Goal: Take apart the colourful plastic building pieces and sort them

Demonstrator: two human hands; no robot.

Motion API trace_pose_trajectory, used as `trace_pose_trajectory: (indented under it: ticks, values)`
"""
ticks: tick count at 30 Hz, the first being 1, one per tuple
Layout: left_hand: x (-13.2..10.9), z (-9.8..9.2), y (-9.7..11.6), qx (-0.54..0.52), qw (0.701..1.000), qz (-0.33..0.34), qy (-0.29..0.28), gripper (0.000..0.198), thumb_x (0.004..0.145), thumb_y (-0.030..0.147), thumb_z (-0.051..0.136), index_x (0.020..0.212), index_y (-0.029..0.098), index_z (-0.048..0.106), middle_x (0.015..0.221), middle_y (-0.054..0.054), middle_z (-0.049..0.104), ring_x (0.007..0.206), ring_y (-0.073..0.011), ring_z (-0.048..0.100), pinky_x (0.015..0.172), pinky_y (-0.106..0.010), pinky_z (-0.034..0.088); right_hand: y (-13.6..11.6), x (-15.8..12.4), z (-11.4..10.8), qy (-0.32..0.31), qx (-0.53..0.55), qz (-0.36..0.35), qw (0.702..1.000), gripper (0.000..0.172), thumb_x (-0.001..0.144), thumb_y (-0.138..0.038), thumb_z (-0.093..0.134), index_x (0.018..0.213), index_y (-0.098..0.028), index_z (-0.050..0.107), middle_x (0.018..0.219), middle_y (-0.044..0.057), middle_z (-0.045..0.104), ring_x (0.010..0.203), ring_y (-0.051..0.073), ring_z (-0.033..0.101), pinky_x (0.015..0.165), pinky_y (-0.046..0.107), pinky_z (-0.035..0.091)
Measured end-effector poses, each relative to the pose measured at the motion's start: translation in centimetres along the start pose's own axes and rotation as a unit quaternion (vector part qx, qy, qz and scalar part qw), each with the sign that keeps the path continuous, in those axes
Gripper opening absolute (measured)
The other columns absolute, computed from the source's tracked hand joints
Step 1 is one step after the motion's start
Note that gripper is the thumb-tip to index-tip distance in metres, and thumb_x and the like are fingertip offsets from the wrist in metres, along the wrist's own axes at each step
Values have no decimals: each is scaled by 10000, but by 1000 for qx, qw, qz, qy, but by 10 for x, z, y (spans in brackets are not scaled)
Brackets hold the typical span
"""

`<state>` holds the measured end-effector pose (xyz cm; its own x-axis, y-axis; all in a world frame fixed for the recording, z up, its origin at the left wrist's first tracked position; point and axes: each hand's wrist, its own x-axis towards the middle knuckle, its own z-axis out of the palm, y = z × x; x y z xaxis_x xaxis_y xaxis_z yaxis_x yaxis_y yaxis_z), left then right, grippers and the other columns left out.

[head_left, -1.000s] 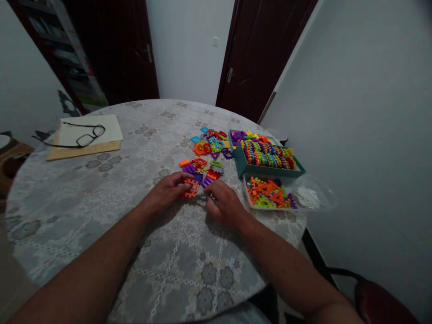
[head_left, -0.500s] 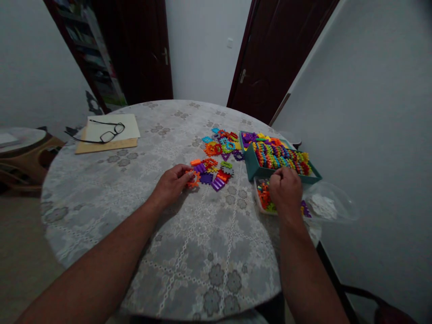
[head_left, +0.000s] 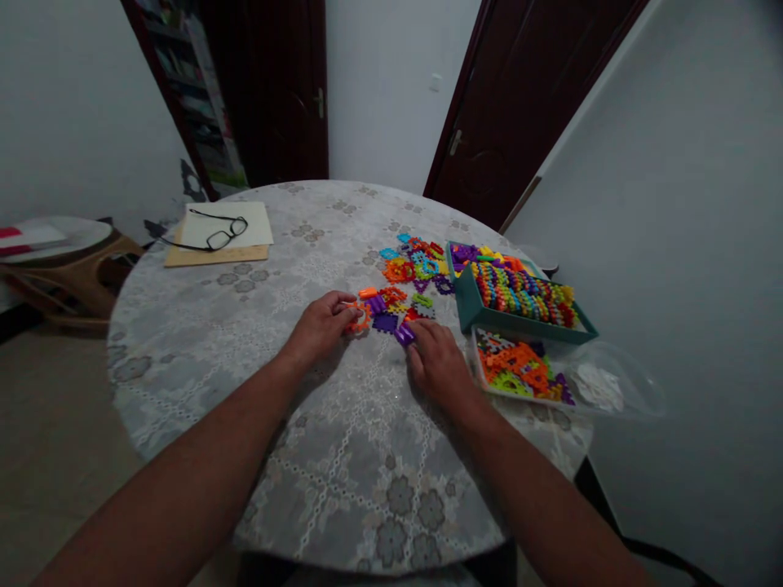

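Note:
My left hand [head_left: 321, 328] rests on the round table [head_left: 342, 456] with its fingers curled on an orange toothed ring piece [head_left: 357, 318]. My right hand [head_left: 437, 363] lies just right of it, fingertips closed on a purple ridged piece [head_left: 404, 333]. Between and beyond the hands sits a small cluster of interlocking plastic pieces [head_left: 395, 303] in orange, purple, red and green. A second, larger scatter of coloured pieces [head_left: 416, 262] lies farther back.
A teal box [head_left: 519, 297] full of coloured pieces stands at the right, with a clear tray [head_left: 519, 368] of orange and green pieces in front of it and a clear lid [head_left: 612, 383] beside that. Glasses [head_left: 223, 232] lie on paper at the far left. Two dark doors stand behind.
My right hand went to the clear tray half a second ago and has come back to the purple piece by the cluster. My left hand stayed on the orange ring. The view shifted.

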<state>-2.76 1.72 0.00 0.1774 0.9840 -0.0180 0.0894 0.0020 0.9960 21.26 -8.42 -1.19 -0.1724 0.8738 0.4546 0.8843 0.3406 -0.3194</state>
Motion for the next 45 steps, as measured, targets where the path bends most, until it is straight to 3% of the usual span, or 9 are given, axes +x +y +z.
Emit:
trace_pose_trajectory:
  ticks: [4, 8, 12, 18, 26, 32, 37, 41, 45]
  values:
    - [-1, 3, 1, -15, 999, -18, -27, 226, 892, 280, 731, 1097, 185, 734, 947, -102, 792, 780, -213, 735, 714, -347, 602, 0, 1, 11, -39, -48, 9, 998, 363, 1025, -248, 627, 1384, -203, 660, 1431, 197, 636, 1279, 367, 563, 1090, 557, 519]
    - [-1, 5, -4, -49, 997, -34, -54, 231, 896, 273, 721, 1111, 188, 716, 934, -101, 777, 792, -226, 751, 700, -348, 592, 1, 2, 13, -44, -62, 28, 997, 159, 1005, -268, 657, 1153, -214, 687, 1213, 166, 673, 1138, 334, 585, 1009, 499, 535]
    - [1, 4, -8, -22, 997, -18, -72, 237, 902, 297, 718, 1116, 196, 726, 865, -83, 749, 667, -189, 684, 628, -328, 535, 3, -1, 14, -25, -52, 23, 998, 246, 967, -230, 638, 1207, -186, 675, 1179, 168, 662, 1134, 329, 579, 1018, 490, 526]
    - [-1, 1, -3, 15, 998, -9, -63, 227, 889, 295, 691, 1089, 195, 732, 853, -73, 752, 648, -184, 667, 615, -309, 513, 5, -5, 16, 13, -12, 11, 1000, 410, 943, -199, 600, 1345, -184, 678, 1224, 161, 685, 1164, 321, 605, 1069, 492, 512]
    - [2, -7, -9, 188, 976, 107, 4, 159, 846, 255, 689, 959, 251, 801, 827, -63, 752, 815, -258, 689, 766, -344, 500, -4, 2, 1, 23, 98, 81, 992, 269, 949, -244, 520, 1184, -226, 648, 1149, 105, 681, 1088, 264, 664, 968, 398, 536]
    - [0, -6, -13, 226, 963, 143, 14, 139, 874, 221, 686, 945, 256, 801, 855, -68, 761, 866, -271, 696, 870, -365, 508, -18, 28, -3, -30, 153, 139, 978, 157, 886, -303, 584, 1034, -254, 564, 878, -14, 632, 784, 203, 606, 735, 314, 484]
    - [2, -6, -14, 300, 943, 144, 11, 206, 956, 223, 608, 1035, 232, 797, 945, -91, 793, 909, -258, 720, 879, -349, 514, -22, 70, 19, -17, 34, 57, 998, 268, 948, -313, 675, 1191, -202, 654, 1124, 95, 705, 1043, 252, 650, 918, 357, 511]
    - [4, -7, -12, 372, 919, 133, 13, 286, 1005, 215, 534, 1135, 186, 787, 1067, -122, 820, 991, -255, 744, 913, -343, 526, -32, 95, 39, -104, -89, 74, 988, 411, 1023, -366, 666, 1400, -205, 635, 1357, 152, 644, 1140, 271, 668, 935, 358, 539]
    - [5, -9, -12, 400, 906, 133, 24, 317, 1021, 225, 508, 1170, 168, 782, 1115, -140, 825, 1031, -269, 756, 951, -359, 536, -44, 101, 48, -153, -133, 94, 975, 364, 1073, -396, 591, 1367, -186, 631, 1355, 162, 638, 1131, 279, 690, 909, 368, 565]
